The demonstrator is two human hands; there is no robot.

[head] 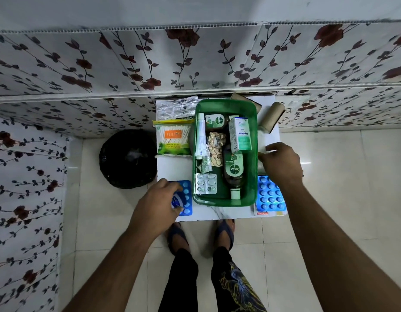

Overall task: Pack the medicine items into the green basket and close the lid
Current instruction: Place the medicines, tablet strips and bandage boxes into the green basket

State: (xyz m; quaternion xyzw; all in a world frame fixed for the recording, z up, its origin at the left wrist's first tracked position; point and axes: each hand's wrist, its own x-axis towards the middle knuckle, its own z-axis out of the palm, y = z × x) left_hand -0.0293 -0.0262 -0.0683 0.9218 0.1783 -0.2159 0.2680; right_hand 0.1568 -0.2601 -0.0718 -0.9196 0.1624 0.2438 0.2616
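The green basket (254,122) stands open in the middle of a small white table (170,165). Inside it lie a white tube (200,136), two Dettol bottles (234,170), an Optibex box (240,134), gold blister strips (216,143) and a silver blister strip (206,183). My left hand (156,203) rests at the front left over a blue blister pack (187,194), its fingers curled round a small blue-and-white container (175,200). My right hand (282,163) is bent down just right of the basket; what lies under it is hidden. Another blue blister pack (270,197) lies at the front right.
A Tulips cotton swab pack (173,140) and a silver foil pack (175,108) lie left of the basket. A brown roll (271,117) sits at the back right. A black bin (128,158) stands on the floor to the left. Floral wall panels close off the back.
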